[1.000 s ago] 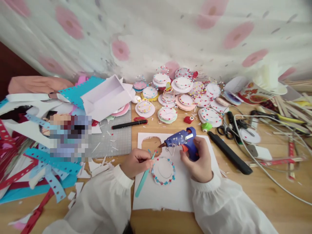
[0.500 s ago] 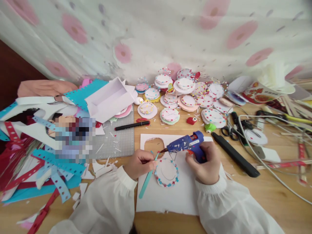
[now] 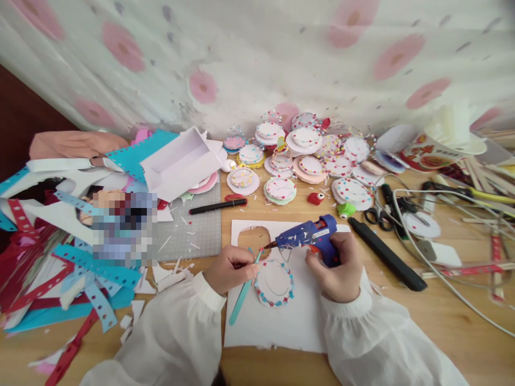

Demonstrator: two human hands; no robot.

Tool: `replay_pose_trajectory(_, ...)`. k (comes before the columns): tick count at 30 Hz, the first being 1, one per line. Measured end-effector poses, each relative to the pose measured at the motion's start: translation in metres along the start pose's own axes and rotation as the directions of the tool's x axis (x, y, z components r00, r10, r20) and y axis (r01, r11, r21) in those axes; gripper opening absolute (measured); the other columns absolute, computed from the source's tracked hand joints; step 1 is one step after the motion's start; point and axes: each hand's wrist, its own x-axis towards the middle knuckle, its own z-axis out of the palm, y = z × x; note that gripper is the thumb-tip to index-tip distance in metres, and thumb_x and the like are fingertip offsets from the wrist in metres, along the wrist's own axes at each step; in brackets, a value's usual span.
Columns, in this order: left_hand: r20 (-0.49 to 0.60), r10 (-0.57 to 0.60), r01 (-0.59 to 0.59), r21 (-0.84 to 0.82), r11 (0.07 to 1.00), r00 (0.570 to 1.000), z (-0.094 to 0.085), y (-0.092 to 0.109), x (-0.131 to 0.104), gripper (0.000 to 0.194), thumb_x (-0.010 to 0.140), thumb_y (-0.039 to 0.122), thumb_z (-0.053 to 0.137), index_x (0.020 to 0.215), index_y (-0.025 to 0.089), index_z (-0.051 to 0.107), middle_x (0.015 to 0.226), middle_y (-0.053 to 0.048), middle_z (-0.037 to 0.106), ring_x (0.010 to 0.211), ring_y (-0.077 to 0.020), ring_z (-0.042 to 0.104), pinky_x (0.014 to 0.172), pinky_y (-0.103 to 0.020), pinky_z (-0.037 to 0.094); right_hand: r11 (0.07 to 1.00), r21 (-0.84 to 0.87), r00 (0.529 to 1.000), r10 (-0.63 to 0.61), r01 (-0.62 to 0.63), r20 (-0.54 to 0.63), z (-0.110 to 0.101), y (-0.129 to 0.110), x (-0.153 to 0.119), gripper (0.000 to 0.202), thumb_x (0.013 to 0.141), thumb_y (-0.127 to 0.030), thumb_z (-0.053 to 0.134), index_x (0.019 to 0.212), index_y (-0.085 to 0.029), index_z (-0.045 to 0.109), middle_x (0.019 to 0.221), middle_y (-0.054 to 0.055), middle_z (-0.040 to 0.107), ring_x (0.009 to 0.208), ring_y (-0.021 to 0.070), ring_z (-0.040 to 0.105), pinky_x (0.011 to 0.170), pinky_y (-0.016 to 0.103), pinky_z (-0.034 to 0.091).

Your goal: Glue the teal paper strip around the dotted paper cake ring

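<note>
My right hand [image 3: 340, 268] grips a blue hot glue gun [image 3: 308, 236] whose nozzle points left, just above a white paper disc [image 3: 276, 281] edged with red and blue dots. My left hand [image 3: 229, 268] pinches teal tweezers [image 3: 243, 292], their tip at the disc's upper left edge, close to the nozzle. The disc lies on a white paper sheet [image 3: 281, 321] with a round hole cut out of it.
Many finished dotted discs [image 3: 298, 161] are piled at the back. A black marker [image 3: 217, 206], grey cutting mat [image 3: 189, 236], scissors [image 3: 378, 217], a black bar [image 3: 388, 260], cables and sticks lie around. Blue and red punched strips [image 3: 80, 268] clutter the left.
The view shifted slightly, so everything sits a little further right. Both hands keep their grips; the glue gun nozzle stays by the tweezers' tip at the disc's edge.
</note>
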Motion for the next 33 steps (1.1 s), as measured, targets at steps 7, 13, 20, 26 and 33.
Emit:
replay_pose_trajectory(7, 0.0, -0.017, 0.017, -0.002, 1.0, 1.0, 0.0003, 0.0023, 0.0005, 0.043, 0.073, 0.028, 0.053, 0.042, 0.018, 0.026, 0.045, 0.005, 0.023, 0.045, -0.0069, 0.025, 0.045, -0.024, 0.019, 1.0, -0.018, 1.0, -0.003, 0.003, 0.003, -0.0002, -0.0014, 0.0001, 0.032, 0.061, -0.022, 0.07, 0.082, -0.021, 0.046, 0.063, -0.008, 0.04, 0.048, 0.0057, 0.035, 0.044, 0.02, 0.031)
replay_pose_trajectory(13, -0.001, -0.01, 0.01, -0.012, 1.0, 1.0, 0.0003, -0.0021, -0.0004, 0.041, 0.072, 0.025, 0.053, 0.043, 0.018, 0.024, 0.047, 0.005, 0.022, 0.047, -0.0072, 0.024, 0.046, -0.025, 0.018, 1.0, -0.024, 1.0, -0.017, 0.017, -0.007, 0.0009, -0.002, 0.0005, 0.031, 0.061, -0.023, 0.07, 0.081, -0.021, 0.046, 0.063, -0.008, 0.041, 0.048, 0.0063, 0.036, 0.044, 0.02, 0.032)
replay_pose_trajectory(20, 0.01, -0.008, 0.008, 0.006, 1.0, 1.0, -0.001, 0.001, 0.0002, 0.043, 0.073, 0.028, 0.054, 0.041, 0.018, 0.026, 0.045, 0.005, 0.021, 0.046, -0.0073, 0.025, 0.046, -0.025, 0.018, 0.999, -0.043, 0.999, -0.033, 0.033, -0.014, 0.0008, -0.0037, 0.0015, 0.03, 0.061, -0.023, 0.069, 0.081, -0.022, 0.046, 0.064, -0.007, 0.042, 0.049, 0.0072, 0.037, 0.044, 0.021, 0.034)
replay_pose_trajectory(26, 0.015, -0.015, 0.015, 0.015, 1.0, 1.0, -0.0014, 0.0019, 0.0, 0.043, 0.074, 0.029, 0.055, 0.041, 0.018, 0.03, 0.044, 0.005, 0.026, 0.046, -0.0073, 0.029, 0.045, -0.023, 0.022, 0.998, -0.049, 0.999, -0.039, 0.038, -0.012, 0.0002, -0.0055, 0.0016, 0.03, 0.061, -0.023, 0.069, 0.08, -0.022, 0.046, 0.064, -0.007, 0.042, 0.048, 0.0069, 0.037, 0.044, 0.021, 0.035)
replay_pose_trajectory(33, 0.007, -0.019, 0.019, 0.033, 0.999, 1.0, -0.0009, 0.0036, 0.0006, 0.043, 0.073, 0.031, 0.054, 0.039, 0.017, 0.032, 0.043, 0.004, 0.027, 0.045, -0.0073, 0.029, 0.044, -0.023, 0.021, 0.994, -0.081, 0.997, -0.072, 0.071, -0.017, 0.0008, -0.0019, -0.001, 0.03, 0.062, -0.024, 0.069, 0.083, -0.022, 0.047, 0.067, -0.006, 0.048, 0.048, 0.0074, 0.04, 0.045, 0.022, 0.038)
